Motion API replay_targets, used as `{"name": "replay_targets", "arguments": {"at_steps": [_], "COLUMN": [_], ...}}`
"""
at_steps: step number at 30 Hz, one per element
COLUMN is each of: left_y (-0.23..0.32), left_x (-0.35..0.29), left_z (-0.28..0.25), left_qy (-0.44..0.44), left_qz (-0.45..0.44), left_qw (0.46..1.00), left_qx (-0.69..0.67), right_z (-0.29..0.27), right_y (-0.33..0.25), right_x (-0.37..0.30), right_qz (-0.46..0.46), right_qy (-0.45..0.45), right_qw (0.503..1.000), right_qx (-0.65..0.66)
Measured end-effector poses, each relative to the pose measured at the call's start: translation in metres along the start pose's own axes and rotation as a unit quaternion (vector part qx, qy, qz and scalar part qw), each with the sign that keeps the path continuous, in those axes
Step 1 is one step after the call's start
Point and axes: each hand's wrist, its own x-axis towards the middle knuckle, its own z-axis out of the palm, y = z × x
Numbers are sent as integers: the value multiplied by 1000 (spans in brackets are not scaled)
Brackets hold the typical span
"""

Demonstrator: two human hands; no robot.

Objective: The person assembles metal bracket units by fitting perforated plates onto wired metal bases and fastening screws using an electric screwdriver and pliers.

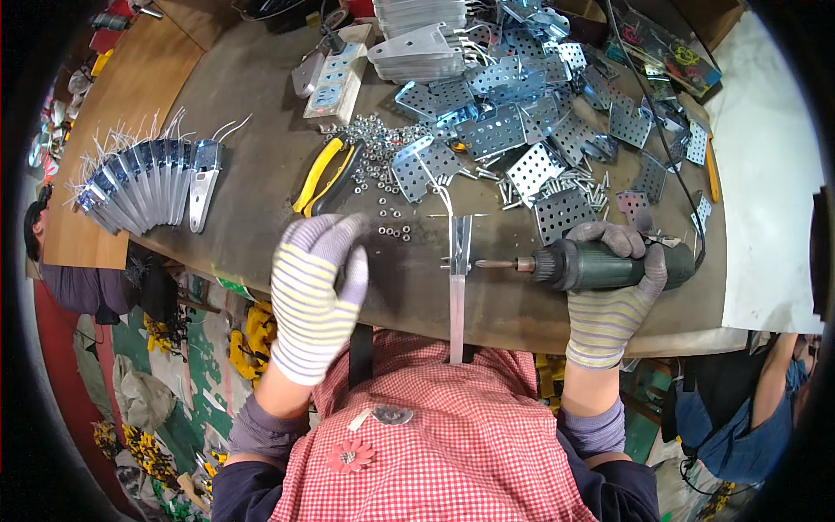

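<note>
My right hand (613,278), in a striped grey-palmed glove, grips a dark green electric screwdriver (578,265). Its bit (500,264) points left, level with a screw through a narrow metal part; a small gap seems to separate them. That metal part (457,304) stands on edge at the table's front, a bracket on its far half and white wires leading away from its far end. Left of it, my gloved left hand (315,283) is raised above the table edge, its fingers loosely bent and thumb apart. Nothing shows in it.
Yellow-black pliers (323,174) lie beside scattered nuts (383,143). Perforated brackets (496,130) and screws (587,187) are heaped at back right. Wired metal parts (143,178) fan out at left; more plates (417,52) are stacked behind, near a power strip (337,78). A black cord (648,96) trails right.
</note>
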Motion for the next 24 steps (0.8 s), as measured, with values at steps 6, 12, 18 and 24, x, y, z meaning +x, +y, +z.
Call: {"name": "replay_targets", "arguments": {"at_steps": [6,12,18,24], "left_y": [-19,-24,-31,30], "left_x": [27,40,41,6], "left_z": [2,8,13,20], "left_qy": [-108,-175,-187,-93], "left_qz": [88,232,225,-245], "left_qw": [990,949,955,843], "left_qx": [20,119,53,-469], "right_z": [4,7,7,4], "right_y": [0,2,3,3], "right_x": [-2,-4,-3,-2], "right_qz": [-9,20,2,27], "right_qy": [13,3,16,2], "right_qw": [1000,999,999,998], "right_qx": [-4,50,33,51]}}
